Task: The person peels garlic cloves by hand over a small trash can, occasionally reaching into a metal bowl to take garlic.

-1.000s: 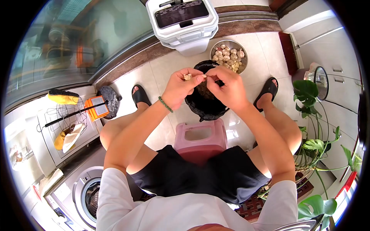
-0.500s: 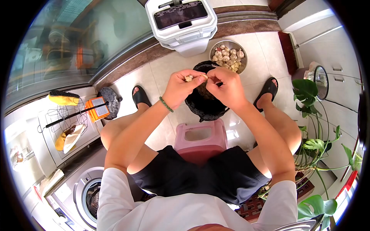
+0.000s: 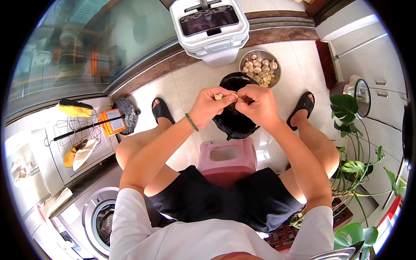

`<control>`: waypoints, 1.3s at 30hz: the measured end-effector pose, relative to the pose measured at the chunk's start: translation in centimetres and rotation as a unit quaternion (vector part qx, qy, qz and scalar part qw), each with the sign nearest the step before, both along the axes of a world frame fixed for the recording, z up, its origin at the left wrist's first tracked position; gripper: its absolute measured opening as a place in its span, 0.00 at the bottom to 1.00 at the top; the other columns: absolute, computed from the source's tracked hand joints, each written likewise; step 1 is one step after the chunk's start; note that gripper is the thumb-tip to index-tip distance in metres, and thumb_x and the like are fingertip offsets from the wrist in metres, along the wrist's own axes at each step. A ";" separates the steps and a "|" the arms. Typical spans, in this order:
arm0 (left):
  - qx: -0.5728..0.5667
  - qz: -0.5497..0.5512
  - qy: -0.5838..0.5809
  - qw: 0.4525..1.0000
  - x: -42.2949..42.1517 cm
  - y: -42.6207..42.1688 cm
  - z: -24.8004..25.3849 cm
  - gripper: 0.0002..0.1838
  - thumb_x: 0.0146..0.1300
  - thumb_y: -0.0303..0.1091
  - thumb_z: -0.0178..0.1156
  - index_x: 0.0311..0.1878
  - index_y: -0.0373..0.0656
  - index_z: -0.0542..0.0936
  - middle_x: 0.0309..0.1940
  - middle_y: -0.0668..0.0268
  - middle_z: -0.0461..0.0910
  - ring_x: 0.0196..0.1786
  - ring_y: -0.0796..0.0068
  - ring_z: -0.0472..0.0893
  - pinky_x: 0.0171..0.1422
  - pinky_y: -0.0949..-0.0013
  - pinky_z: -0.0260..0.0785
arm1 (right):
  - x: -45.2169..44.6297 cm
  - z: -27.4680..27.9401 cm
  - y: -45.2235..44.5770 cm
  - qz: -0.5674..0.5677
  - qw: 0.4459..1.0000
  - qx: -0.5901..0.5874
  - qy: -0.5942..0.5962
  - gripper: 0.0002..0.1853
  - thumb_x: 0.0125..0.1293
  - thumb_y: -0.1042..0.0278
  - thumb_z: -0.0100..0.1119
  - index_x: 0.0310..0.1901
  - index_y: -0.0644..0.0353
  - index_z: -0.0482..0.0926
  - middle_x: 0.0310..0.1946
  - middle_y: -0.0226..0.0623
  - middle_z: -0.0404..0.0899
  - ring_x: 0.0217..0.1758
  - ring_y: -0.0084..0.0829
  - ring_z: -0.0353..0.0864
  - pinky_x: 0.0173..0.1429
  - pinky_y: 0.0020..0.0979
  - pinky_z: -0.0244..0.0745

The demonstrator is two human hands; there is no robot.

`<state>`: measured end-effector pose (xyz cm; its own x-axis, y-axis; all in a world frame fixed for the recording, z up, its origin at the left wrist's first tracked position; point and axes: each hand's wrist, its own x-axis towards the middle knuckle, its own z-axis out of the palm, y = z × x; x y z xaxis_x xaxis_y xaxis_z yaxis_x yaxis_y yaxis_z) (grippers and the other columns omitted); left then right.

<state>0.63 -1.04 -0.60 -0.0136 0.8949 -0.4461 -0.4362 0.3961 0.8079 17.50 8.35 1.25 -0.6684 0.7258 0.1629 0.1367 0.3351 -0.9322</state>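
Note:
Over a bin lined with a black bag [image 3: 236, 125], my two hands meet at the fingertips. My left hand [image 3: 210, 106] is closed around some garlic [image 3: 219, 96], with a pale garlic clove [image 3: 234, 97] at its thumb and fingertip. The fingers of my right hand [image 3: 258, 104] are pinched at that same clove, partly hiding it. Just beyond the bin, a metal bowl [image 3: 277, 78] holds several whole garlic bulbs [image 3: 257, 65] and, on its near side, loose cloves [image 3: 265, 79]. Dark scraps inside the bin are mostly hidden by my hands.
A pink stool [image 3: 227, 158] stands between my knees. Behind the bin is a white and grey bucket-like unit [image 3: 211, 41]. A washing machine [image 3: 102, 221] is at lower left, a leafy plant [image 3: 353, 164] at right, and a wire rack [image 3: 76, 130] with slippers at left.
The whole view has shifted slightly, so the bin, bowl and hands sit a little lower and to the right. Both hands stay together at the clove, with little finger movement.

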 end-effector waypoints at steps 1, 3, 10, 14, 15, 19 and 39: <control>0.004 -0.007 0.011 1.000 0.0 -0.1 0.0 0.07 0.66 0.32 0.64 0.44 0.41 0.84 0.39 0.70 0.84 0.25 0.89 0.66 0.25 0.79 0.55 | 0.0 -0.1 0.0 -0.003 1.000 0.002 -0.001 0.04 0.49 0.79 0.65 0.26 0.65 0.78 0.20 0.37 0.76 0.21 0.31 0.74 0.27 0.30 0.70; 0.000 -0.002 0.002 1.000 0.2 -0.1 0.1 0.08 0.66 0.33 0.64 0.45 0.40 0.84 0.39 0.71 0.83 0.25 0.89 0.66 0.25 0.79 0.55 | 0.0 -0.1 -0.1 -0.007 1.000 -0.007 0.004 0.04 0.49 0.79 0.65 0.26 0.66 0.78 0.20 0.37 0.76 0.21 0.29 0.74 0.27 0.29 0.70; -0.006 0.057 -0.012 0.998 0.5 0.7 1.9 0.14 0.66 0.33 0.64 0.54 0.41 0.82 0.36 0.72 0.82 0.26 0.90 0.65 0.26 0.80 0.54 | -0.8 0.1 0.0 -0.046 0.995 -0.072 0.045 0.03 0.52 0.80 0.63 0.27 0.66 0.78 0.20 0.32 0.75 0.22 0.19 0.72 0.27 0.24 0.68; 0.068 0.082 0.072 0.992 0.9 1.0 2.8 0.14 0.64 0.26 0.65 0.53 0.37 0.82 0.39 0.68 0.84 0.35 0.84 0.79 0.39 0.79 0.72 | -1.0 0.3 0.5 -0.051 0.996 -0.068 0.027 0.02 0.53 0.80 0.62 0.27 0.66 0.78 0.20 0.30 0.76 0.23 0.17 0.72 0.28 0.23 0.68; 0.094 0.086 0.129 0.983 0.9 1.0 2.4 0.13 0.64 0.25 0.64 0.52 0.35 0.82 0.40 0.66 0.85 0.39 0.82 0.80 0.44 0.78 0.73 | -1.0 -0.1 0.5 -0.050 0.990 -0.123 0.036 0.02 0.54 0.80 0.62 0.27 0.66 0.78 0.21 0.29 0.76 0.24 0.16 0.72 0.28 0.22 0.68; 0.138 0.057 0.244 0.958 0.9 1.1 2.5 0.12 0.63 0.23 0.64 0.49 0.32 0.83 0.42 0.64 0.86 0.44 0.82 0.81 0.50 0.77 0.74 | -0.9 -1.2 0.8 -0.041 0.965 -0.250 0.071 0.03 0.57 0.81 0.60 0.27 0.66 0.78 0.23 0.25 0.78 0.25 0.14 0.74 0.29 0.20 0.69; 0.012 0.043 0.046 0.998 -0.9 1.1 3.1 0.13 0.70 0.36 0.60 0.52 0.41 0.83 0.31 0.77 0.80 0.22 0.92 0.58 0.25 0.81 0.49 | 0.1 -1.4 1.3 0.004 0.932 -0.360 0.046 0.04 0.60 0.78 0.55 0.31 0.65 0.79 0.26 0.30 0.79 0.27 0.20 0.79 0.35 0.22 0.75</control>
